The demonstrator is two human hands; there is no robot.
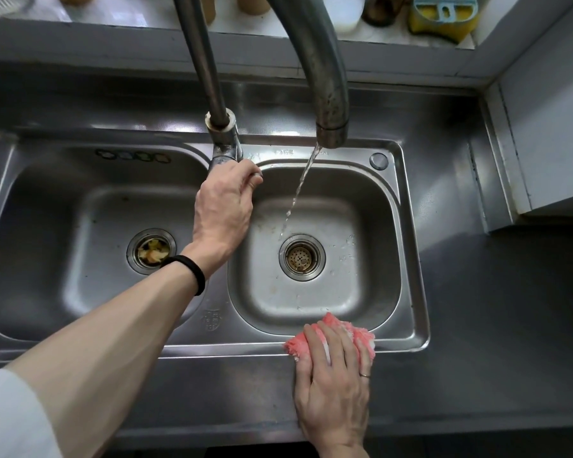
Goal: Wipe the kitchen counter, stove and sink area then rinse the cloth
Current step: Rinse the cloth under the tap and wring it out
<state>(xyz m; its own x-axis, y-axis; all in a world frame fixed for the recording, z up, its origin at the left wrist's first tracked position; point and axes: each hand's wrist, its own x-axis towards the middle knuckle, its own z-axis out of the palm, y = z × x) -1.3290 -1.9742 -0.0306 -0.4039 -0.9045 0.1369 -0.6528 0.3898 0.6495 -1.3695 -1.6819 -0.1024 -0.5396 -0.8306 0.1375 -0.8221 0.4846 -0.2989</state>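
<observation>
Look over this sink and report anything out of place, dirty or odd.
Yellowish food scraps sit in the left basin's drain strainer, the one thing plainly out of place. The faucet spout looks spotted and tarnished. The water stream falls inside the right basin.

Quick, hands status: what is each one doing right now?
Left hand: closed, gripping the tap handle; water is running.
Right hand: open, fingers flat, pressing the pink cloth on the sink front rim.
</observation>
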